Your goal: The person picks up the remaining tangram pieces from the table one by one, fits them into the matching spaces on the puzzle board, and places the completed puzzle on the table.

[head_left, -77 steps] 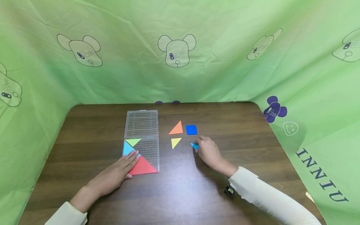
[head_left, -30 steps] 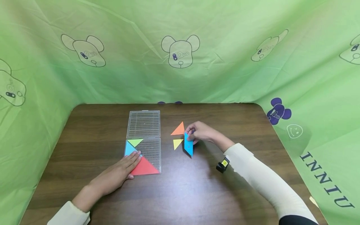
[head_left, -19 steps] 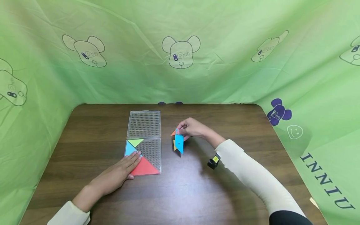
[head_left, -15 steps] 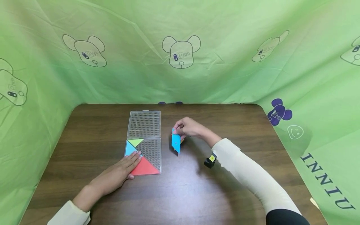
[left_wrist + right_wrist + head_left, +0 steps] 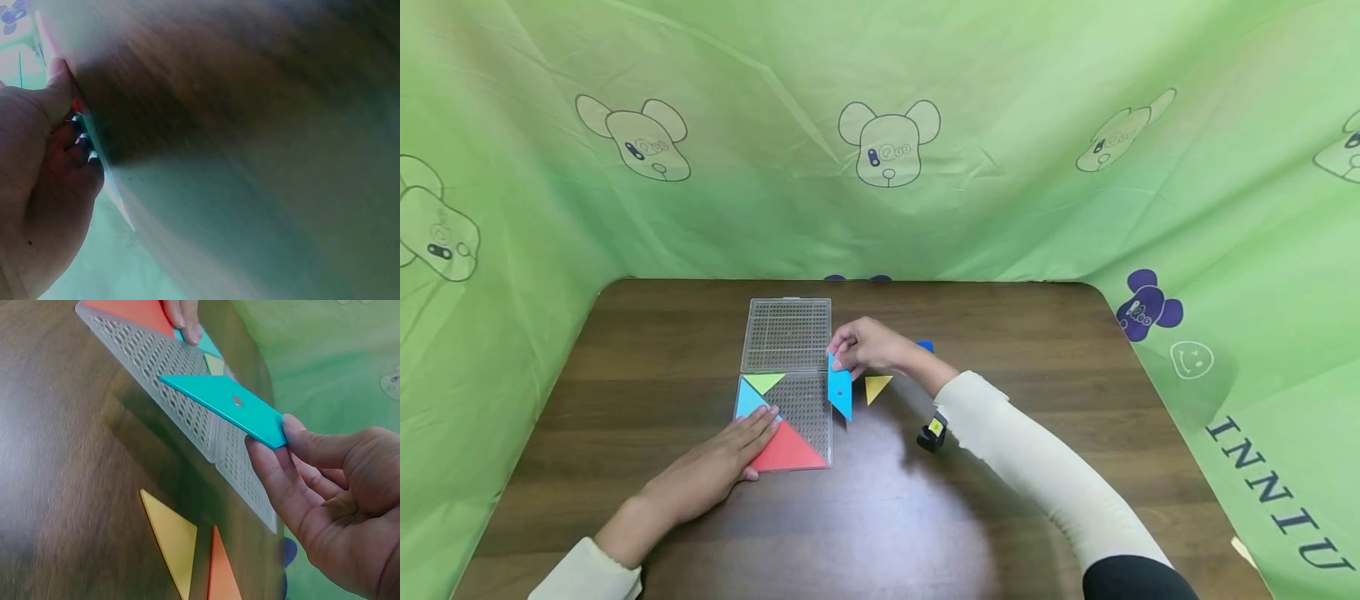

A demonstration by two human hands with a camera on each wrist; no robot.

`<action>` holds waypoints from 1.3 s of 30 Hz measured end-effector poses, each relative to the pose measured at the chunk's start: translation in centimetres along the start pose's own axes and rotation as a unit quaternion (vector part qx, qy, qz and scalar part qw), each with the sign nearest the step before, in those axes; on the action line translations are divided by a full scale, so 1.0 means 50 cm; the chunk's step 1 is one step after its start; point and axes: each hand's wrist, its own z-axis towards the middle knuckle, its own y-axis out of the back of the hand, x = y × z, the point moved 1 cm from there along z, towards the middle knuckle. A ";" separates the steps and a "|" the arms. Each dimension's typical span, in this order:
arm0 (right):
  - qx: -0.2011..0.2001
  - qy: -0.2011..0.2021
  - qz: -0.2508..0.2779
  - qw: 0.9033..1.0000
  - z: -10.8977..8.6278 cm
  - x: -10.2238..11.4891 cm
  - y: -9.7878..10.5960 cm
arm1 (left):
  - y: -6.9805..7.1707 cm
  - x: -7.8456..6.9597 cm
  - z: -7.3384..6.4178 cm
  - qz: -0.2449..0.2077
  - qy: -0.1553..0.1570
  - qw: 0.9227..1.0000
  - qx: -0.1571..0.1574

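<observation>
My right hand (image 5: 868, 346) pinches a light-blue parallelogram tangram piece (image 5: 839, 390) by its far end, between thumb and fingers. The piece is tilted above the right edge of a clear, textured case (image 5: 786, 333) that lies unfolded. In the right wrist view, the raised parallelogram (image 5: 228, 400) shows a small round spot. My left hand (image 5: 722, 458) rests with its fingers extended over the case's near half, touching a light-blue triangle (image 5: 749, 398) and a red triangle (image 5: 790, 450). A light-green triangle (image 5: 765, 382) lies in that half's far left corner.
On the brown table (image 5: 1000, 333), right of the case, lies a yellow triangle (image 5: 877, 388). A dark-blue square (image 5: 927, 345) is partly behind my right arm. An orange triangle (image 5: 224, 575) shows in the right wrist view. Green printed cloth (image 5: 880, 225) surrounds the table.
My right hand has picked up the light-blue parallelogram from the table and carried it left, past the orange and yellow triangles, to the case's edge. My left hand stays on the case.
</observation>
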 end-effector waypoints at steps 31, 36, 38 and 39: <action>0.052 0.026 -0.019 0.998 0.028 -0.025 -0.111 | -0.008 0.007 -0.005 -0.011 -0.011 1.000 -0.024; 0.055 0.031 -0.030 0.998 0.030 -0.029 -0.121 | -0.010 0.008 -0.004 -0.005 -0.014 1.000 -0.027; 0.053 0.033 -0.033 0.997 0.030 -0.029 -0.123 | -0.009 0.008 -0.003 -0.006 -0.014 0.999 -0.028; 0.053 0.033 -0.034 0.997 0.031 -0.028 -0.123 | -0.009 0.008 -0.003 -0.005 -0.014 0.999 -0.028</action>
